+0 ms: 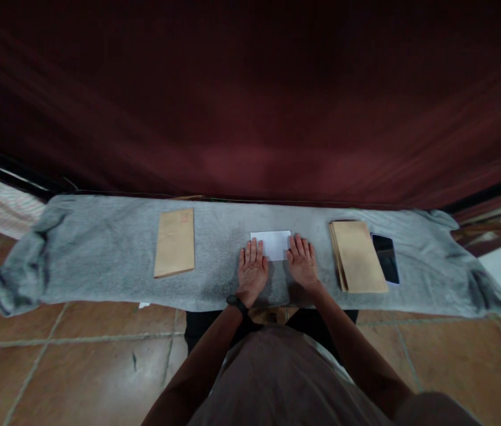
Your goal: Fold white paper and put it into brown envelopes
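Note:
A white sheet of paper lies flat on the grey cloth in front of me. My left hand rests palm down at its left edge, fingers stretched out, with a dark watch on the wrist. At the right edge of the paper my right hand also lies flat, its fingers pointing away from me. Both hands touch or nearly touch the paper, and neither grips anything. Off to the left lies a single brown envelope with a small reddish mark near its top corner. On the right sits a stack of brown envelopes.
A smartphone lies partly under the right side of the envelope stack. Grey cloth covers the long narrow surface. Behind it hangs a dark red curtain-like cloth. Tiled floor shows below the front edge.

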Demonstrator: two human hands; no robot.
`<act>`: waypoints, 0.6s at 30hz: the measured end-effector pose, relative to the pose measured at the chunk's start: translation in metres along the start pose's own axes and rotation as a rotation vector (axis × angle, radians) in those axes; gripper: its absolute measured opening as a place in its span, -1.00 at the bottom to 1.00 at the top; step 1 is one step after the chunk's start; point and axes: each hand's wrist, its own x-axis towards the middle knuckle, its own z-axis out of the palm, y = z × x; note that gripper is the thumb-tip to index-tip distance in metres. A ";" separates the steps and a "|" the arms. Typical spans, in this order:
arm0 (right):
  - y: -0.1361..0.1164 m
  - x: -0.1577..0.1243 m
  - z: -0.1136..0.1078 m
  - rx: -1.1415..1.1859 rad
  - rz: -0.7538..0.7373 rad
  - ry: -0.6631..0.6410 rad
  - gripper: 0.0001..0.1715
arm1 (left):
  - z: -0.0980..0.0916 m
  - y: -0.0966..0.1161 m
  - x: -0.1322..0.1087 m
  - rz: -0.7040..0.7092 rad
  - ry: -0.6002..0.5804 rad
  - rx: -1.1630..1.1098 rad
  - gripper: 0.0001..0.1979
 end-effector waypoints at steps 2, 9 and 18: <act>0.000 0.000 -0.005 0.008 0.040 0.014 -0.35 | 0.000 0.001 0.000 0.001 -0.006 -0.003 -0.40; -0.033 0.010 -0.015 0.148 -0.207 -0.129 -0.36 | -0.002 0.002 0.002 0.000 -0.029 -0.015 -0.40; -0.036 0.011 0.002 0.061 -0.164 -0.101 -0.41 | 0.000 -0.001 -0.001 0.015 -0.016 -0.010 -0.41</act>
